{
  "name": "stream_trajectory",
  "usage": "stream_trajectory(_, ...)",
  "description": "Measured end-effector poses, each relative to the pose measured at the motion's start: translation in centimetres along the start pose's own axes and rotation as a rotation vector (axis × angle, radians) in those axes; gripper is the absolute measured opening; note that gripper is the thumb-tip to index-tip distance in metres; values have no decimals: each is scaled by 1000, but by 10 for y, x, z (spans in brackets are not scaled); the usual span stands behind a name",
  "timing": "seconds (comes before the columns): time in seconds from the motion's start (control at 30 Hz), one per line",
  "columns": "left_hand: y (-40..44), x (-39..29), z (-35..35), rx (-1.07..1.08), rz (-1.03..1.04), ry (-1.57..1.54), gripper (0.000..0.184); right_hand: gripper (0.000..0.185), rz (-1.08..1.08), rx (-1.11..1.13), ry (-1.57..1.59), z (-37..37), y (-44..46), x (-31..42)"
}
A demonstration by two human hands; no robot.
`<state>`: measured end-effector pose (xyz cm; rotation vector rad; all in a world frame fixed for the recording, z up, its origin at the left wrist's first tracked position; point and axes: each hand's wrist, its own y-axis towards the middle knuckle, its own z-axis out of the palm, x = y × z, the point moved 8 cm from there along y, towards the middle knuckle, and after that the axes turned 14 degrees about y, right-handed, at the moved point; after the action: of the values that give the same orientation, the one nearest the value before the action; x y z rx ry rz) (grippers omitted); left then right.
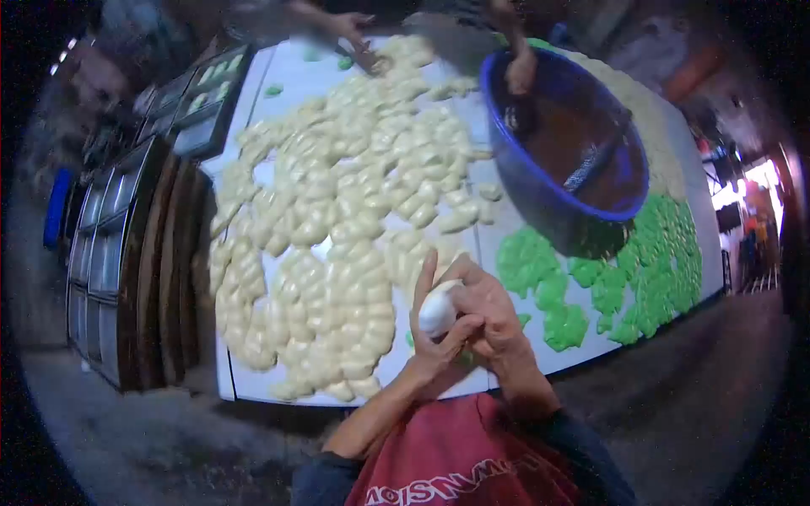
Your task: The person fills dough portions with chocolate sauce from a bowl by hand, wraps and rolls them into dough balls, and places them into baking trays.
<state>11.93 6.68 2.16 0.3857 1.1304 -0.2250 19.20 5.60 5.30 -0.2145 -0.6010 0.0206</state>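
Red shirt (460, 460) sits nearest; beyond it, over the counter's (557, 363) near edge, left hand (432, 351) and right hand (491, 309) curl their fingers snugly round a white lump (439, 312); gentle, even pressure should avoid denting it.

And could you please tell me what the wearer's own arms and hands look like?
The left hand and right hand are ungloved; the forearms emerge bare from dark sleeves, beside a maroon top with white lettering.
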Motion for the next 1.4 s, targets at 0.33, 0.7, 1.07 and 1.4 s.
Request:
stream_trajectory(0.33,30,12,-25,195,-475,370,42,23,-326,-232,-1242,-96,125,260)
stream_trajectory(0.7,22,14,-32,232,-647,459,33,34,128,-20,-1714,-186,206,200)
stream_trajectory(1.07,37,27,-23,278,-583,429,35,26,-110,-105,-1584,-126,147,217)
stream_trajectory(1.4,100,37,54,339,-489,155,46,17,-358,-170,-248,-69,74,188)
